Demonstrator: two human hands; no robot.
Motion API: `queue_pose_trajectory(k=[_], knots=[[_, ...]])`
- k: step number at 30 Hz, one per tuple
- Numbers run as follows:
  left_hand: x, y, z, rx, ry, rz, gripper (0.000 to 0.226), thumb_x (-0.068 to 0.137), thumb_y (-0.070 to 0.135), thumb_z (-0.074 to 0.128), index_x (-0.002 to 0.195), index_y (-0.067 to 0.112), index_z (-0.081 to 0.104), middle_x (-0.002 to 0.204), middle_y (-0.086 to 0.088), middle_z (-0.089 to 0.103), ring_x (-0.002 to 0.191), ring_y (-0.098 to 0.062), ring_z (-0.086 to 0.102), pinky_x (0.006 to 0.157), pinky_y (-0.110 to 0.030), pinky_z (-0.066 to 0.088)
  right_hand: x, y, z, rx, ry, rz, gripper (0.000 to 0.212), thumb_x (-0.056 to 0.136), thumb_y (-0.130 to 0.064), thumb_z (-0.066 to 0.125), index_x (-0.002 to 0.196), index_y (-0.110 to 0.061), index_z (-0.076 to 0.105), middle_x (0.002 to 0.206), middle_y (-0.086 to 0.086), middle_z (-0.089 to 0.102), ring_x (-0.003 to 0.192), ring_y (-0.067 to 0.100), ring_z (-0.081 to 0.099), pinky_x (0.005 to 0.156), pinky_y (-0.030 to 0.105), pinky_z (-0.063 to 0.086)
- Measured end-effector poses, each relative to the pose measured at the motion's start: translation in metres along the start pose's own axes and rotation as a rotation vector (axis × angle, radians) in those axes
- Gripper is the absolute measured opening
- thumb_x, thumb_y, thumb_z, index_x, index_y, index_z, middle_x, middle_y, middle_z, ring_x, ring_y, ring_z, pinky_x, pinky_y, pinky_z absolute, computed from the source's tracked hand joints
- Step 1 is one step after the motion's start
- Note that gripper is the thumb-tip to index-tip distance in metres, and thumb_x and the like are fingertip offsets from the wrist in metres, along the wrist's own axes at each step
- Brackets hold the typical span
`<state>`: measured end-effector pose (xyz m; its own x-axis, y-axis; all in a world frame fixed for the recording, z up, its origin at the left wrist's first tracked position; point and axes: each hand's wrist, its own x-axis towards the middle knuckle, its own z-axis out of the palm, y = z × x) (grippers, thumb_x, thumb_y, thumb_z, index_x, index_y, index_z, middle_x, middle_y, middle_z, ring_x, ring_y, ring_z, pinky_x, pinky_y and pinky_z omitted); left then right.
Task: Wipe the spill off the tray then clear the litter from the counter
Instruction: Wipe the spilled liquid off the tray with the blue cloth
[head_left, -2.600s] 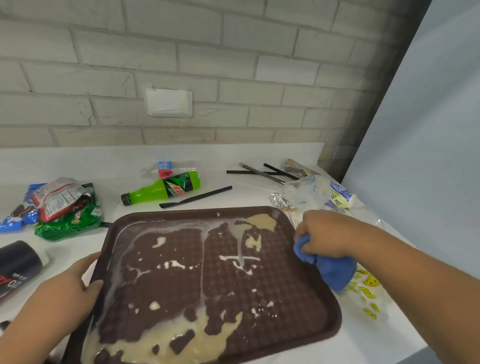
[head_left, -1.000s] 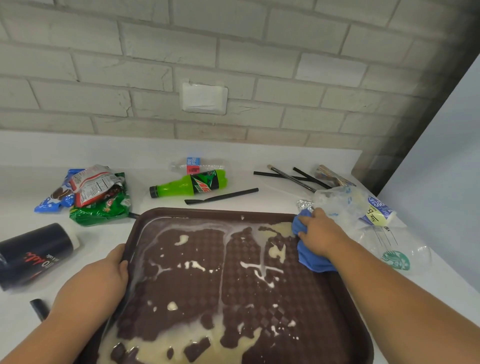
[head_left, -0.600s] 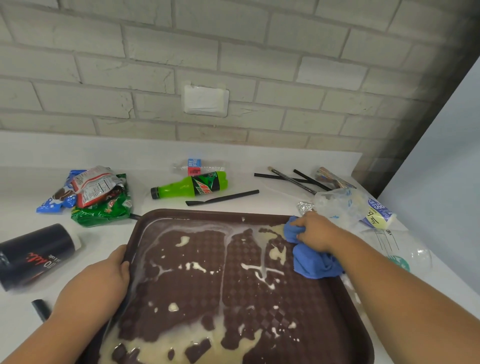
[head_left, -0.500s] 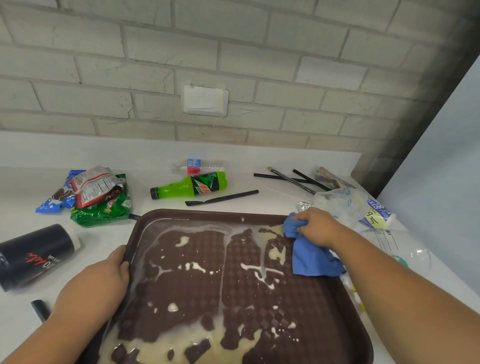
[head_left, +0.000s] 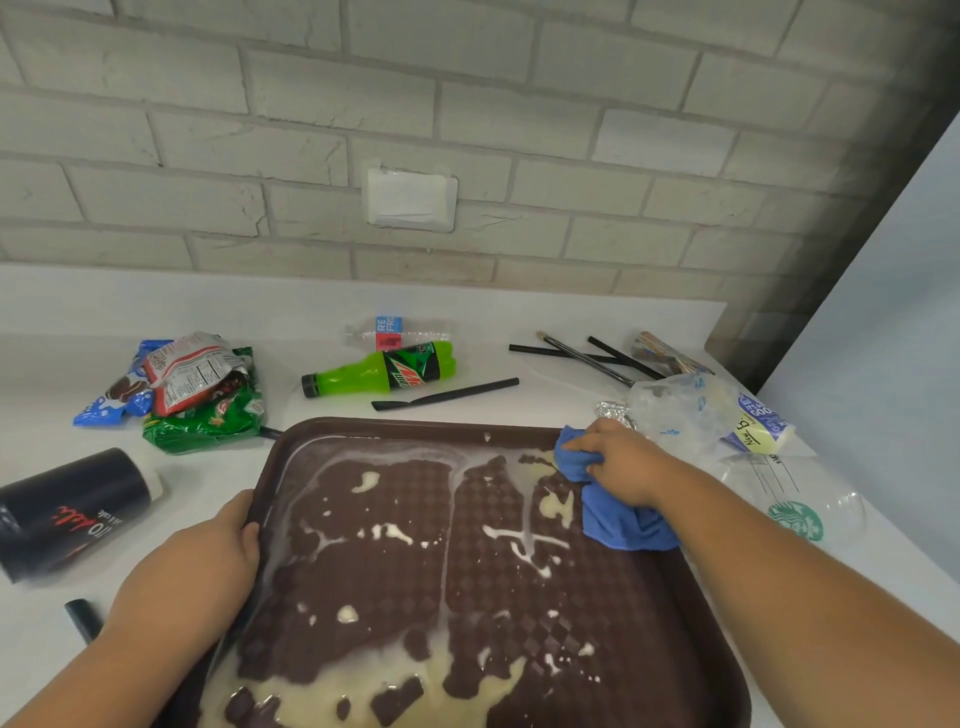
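Observation:
A brown textured tray (head_left: 415, 428) lies on the white counter, streaked with a creamy spill (head_left: 332, 696) that pools along its near edge and runs up the left side. My right hand (head_left: 621, 462) grips a blue cloth (head_left: 618, 519) and presses it on the tray's far right corner. My left hand (head_left: 192, 566) holds the tray's left rim. Litter lies around: a green soda bottle (head_left: 379, 370), snack wrappers (head_left: 192, 389), a black cup (head_left: 72, 512) on its side, black straws (head_left: 447, 395).
At the right lie a crumpled clear bag (head_left: 675, 410), a foil scrap (head_left: 613, 413), a clear plastic cup (head_left: 800, 512) and more straws (head_left: 587, 356). A clear bottle (head_left: 395, 330) lies behind the green one. A brick wall backs the counter.
My right hand has carried the blue cloth from beside the tray's right edge onto its far right corner, then shifted it slightly left. My left hand stays on the left rim.

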<state>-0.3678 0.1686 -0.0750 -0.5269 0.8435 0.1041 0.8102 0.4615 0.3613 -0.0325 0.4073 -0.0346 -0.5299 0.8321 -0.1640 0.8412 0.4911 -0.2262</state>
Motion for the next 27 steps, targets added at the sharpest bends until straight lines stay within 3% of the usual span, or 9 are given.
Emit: queue_pose_trajectory(k=[4,8,10,12,15,17,19,23,27], knots=[[-0.001,0.001,-0.001,-0.012,0.0,0.003,0.032,0.099,0.03,0.033,0.128,0.025,0.044,0.097,-0.007,0.068,0.089,-0.025,0.062,0.076,-0.034,0.048,0.003,0.001,-0.003,0.026,0.14,0.004,0.04,0.092,-0.004,0.047,0.095,-0.045,0.049,0.099,-0.008,0.042,0.095,0.016,0.04,0.085,0.027,0.037],[-0.001,0.002,-0.001,-0.004,0.002,-0.003,0.033,0.099,0.03,0.032,0.13,0.025,0.044,0.099,-0.006,0.069,0.091,-0.025,0.062,0.076,-0.033,0.048,0.002,0.001,0.012,-0.026,0.063,-0.093,0.036,0.092,0.0,0.048,0.112,-0.027,0.059,0.112,0.0,0.048,0.096,0.016,0.044,0.075,0.024,0.037],[-0.001,0.002,-0.002,-0.002,-0.003,-0.008,0.033,0.099,0.031,0.032,0.13,0.026,0.043,0.099,-0.006,0.068,0.091,-0.024,0.062,0.076,-0.033,0.049,0.004,-0.005,0.003,-0.038,0.052,-0.119,0.039,0.092,-0.002,0.047,0.104,-0.037,0.059,0.111,-0.004,0.044,0.096,0.013,0.04,0.084,0.023,0.037],[-0.001,0.002,-0.002,-0.004,-0.012,-0.014,0.034,0.099,0.031,0.032,0.131,0.026,0.042,0.099,-0.006,0.068,0.091,-0.024,0.062,0.077,-0.033,0.049,0.003,-0.007,0.0,-0.028,0.076,-0.104,0.031,0.092,-0.001,0.047,0.097,-0.029,0.057,0.107,0.0,0.044,0.09,0.013,0.04,0.076,0.016,0.037],[-0.001,0.003,-0.001,-0.008,-0.018,-0.025,0.035,0.099,0.031,0.032,0.132,0.026,0.042,0.101,-0.006,0.069,0.093,-0.024,0.063,0.079,-0.033,0.05,0.008,0.0,0.016,-0.089,0.075,-0.056,0.042,0.088,0.008,0.048,0.122,-0.014,0.058,0.118,0.002,0.046,0.095,0.018,0.047,0.076,0.017,0.033],[0.0,0.003,-0.001,-0.007,-0.021,-0.028,0.035,0.099,0.031,0.032,0.133,0.026,0.041,0.102,-0.006,0.069,0.093,-0.023,0.063,0.079,-0.033,0.05,0.008,-0.002,0.015,-0.17,0.003,-0.221,0.031,0.091,0.009,0.045,0.093,-0.013,0.067,0.092,-0.003,0.05,0.077,0.018,0.04,0.075,0.027,0.032],[0.0,0.003,-0.002,-0.007,-0.024,-0.03,0.036,0.099,0.031,0.032,0.134,0.026,0.04,0.102,-0.006,0.069,0.093,-0.024,0.063,0.079,-0.033,0.049,0.013,0.0,0.008,-0.114,0.079,-0.351,0.05,0.093,0.008,0.042,0.057,-0.027,0.049,0.066,-0.007,0.039,0.066,0.017,0.023,0.068,0.036,0.028],[0.0,0.002,-0.002,-0.01,-0.028,-0.031,0.035,0.099,0.031,0.033,0.132,0.026,0.041,0.099,-0.006,0.069,0.091,-0.023,0.063,0.078,-0.033,0.05,0.003,-0.007,0.01,-0.089,0.132,-0.076,0.054,0.091,-0.004,0.047,0.079,-0.054,0.031,0.104,-0.007,0.03,0.091,0.016,0.032,0.081,0.033,0.034],[0.0,0.002,-0.002,-0.005,-0.012,-0.021,0.033,0.099,0.03,0.033,0.13,0.026,0.043,0.097,-0.006,0.069,0.087,-0.023,0.061,0.075,-0.033,0.049,0.002,-0.013,0.007,-0.053,0.074,-0.124,0.056,0.091,-0.003,0.047,0.078,-0.055,0.033,0.107,-0.005,0.036,0.095,0.013,0.036,0.085,0.025,0.033]])
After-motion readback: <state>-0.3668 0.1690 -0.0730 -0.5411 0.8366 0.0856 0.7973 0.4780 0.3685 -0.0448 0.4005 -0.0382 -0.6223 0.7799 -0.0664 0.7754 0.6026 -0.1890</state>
